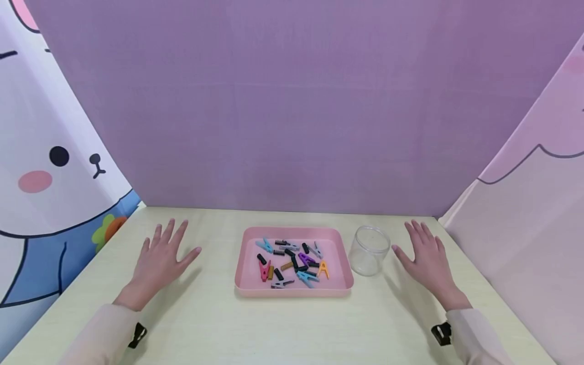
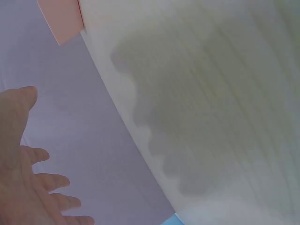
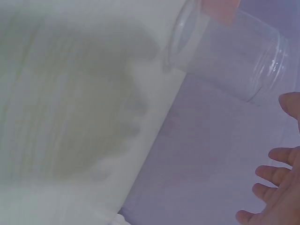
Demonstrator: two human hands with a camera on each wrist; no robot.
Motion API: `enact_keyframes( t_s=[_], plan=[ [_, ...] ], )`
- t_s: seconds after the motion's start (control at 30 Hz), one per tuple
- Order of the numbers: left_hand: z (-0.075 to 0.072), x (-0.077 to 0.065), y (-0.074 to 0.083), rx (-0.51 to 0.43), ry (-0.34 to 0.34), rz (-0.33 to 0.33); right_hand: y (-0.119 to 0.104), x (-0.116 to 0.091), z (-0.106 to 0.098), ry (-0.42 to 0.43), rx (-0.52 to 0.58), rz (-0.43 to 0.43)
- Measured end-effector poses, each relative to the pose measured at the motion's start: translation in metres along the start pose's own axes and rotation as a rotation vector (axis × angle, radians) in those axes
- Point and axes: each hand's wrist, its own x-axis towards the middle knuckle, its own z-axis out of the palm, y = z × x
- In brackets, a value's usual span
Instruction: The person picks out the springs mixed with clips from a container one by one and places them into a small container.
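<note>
My left hand (image 1: 159, 261) hovers over the table left of the pink tray, fingers spread, holding nothing. On the other side, my right hand (image 1: 426, 261) is also spread and holds nothing; its thumb is nearest the clear jar (image 1: 368, 252). The jar stands upright and lidless against the tray's right side. In the pink tray (image 1: 294, 293) lie small clips in several colours, among them a pink clip (image 1: 264, 270), a purple clip (image 1: 306, 259), an orange clip (image 1: 323, 269) and a blue clip (image 1: 307, 278). Small black and brown pieces lie mixed among them.
The pale wooden table (image 1: 219, 324) meets a purple backdrop (image 1: 292, 111) at its far edge. A cartoon-printed cloth (image 1: 50, 111) hangs at the left and a pink and white one (image 1: 534, 228) at the right. Both sleeves carry a black strap.
</note>
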Motion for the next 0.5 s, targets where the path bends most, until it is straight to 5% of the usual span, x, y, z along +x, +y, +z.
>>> enact_keyframes(
  t_s=[0.5],
  plan=[
    [0.009, 0.010, 0.018, -0.054, 0.140, 0.090, -0.029, 0.021, 0.000, 0.187, 0.090, -0.138]
  ],
)
